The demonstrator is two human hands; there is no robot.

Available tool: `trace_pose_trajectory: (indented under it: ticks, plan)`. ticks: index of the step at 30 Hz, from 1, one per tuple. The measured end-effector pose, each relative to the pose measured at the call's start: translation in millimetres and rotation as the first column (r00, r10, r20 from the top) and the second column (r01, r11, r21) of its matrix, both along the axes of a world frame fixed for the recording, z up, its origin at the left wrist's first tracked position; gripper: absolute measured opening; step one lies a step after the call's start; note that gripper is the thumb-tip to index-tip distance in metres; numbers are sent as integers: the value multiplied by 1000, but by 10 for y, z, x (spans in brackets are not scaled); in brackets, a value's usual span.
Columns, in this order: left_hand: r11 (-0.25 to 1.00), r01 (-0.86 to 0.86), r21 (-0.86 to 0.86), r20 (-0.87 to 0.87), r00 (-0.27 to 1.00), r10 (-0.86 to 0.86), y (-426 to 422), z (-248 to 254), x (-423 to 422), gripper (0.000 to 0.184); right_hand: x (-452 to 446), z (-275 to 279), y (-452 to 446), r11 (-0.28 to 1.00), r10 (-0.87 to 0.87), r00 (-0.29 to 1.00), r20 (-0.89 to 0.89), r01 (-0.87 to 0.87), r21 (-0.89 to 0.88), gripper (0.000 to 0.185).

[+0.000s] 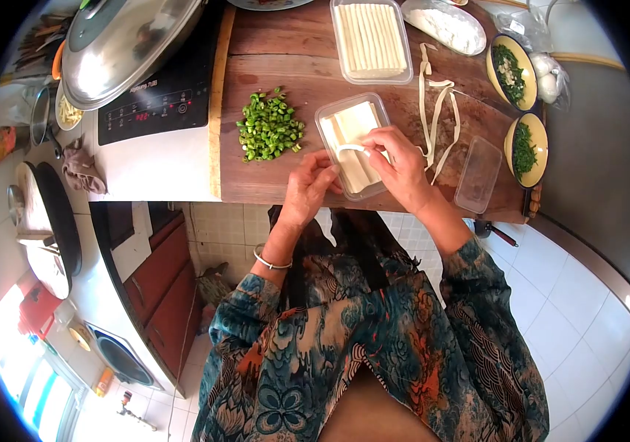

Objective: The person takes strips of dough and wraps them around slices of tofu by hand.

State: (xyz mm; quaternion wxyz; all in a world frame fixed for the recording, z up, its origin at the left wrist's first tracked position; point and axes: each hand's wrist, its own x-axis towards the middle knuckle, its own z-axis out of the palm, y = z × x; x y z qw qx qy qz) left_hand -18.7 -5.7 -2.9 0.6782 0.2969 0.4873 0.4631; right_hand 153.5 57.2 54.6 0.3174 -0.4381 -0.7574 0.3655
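Left hand (309,188): fingers curled at the near-left rim of a clear tub (322,120); cannot tell whether they grip anything. Right hand (403,166): thumb and fingers pinched together on a curved pale strip (351,146), held over the tub. Flat pale pieces (355,121) lie inside. Left on worktop (271,180): chopped green heap (269,127). Right: loose strips (435,121), two bowls of greens (519,149) beyond. Farther: second tub (410,74), filled with pale sticks (370,38).
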Motion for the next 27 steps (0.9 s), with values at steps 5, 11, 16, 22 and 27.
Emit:
trace_pose_trajectory:
  ticks: [5, 11, 16, 22, 27]
  plan:
    - [972, 6, 233, -645, 749, 151, -80, 290, 43, 38, 52, 318, -137, 996, 25, 999, 20, -27, 88, 13]
    - [772, 360, 524, -734, 651, 195, -85, 658, 163, 46, 117, 597, -436, 990, 75, 996, -53, -68, 122, 17]
    - [760, 350, 548, -580, 814, 43, -185, 758, 306, 36, 212, 666, -563, 965, -191, 960, -207, 144, -221, 24]
    - [866, 318, 386, -400, 904, -153, -271, 759, 444, 22, 328, 543, -616, 826, -228, 925, -304, 18, -563, 22]
    - [904, 414, 105, -227, 895, -383, -300, 762, 404, 18, 292, 584, -634, 668, -406, 844, -351, 12, -744, 19]
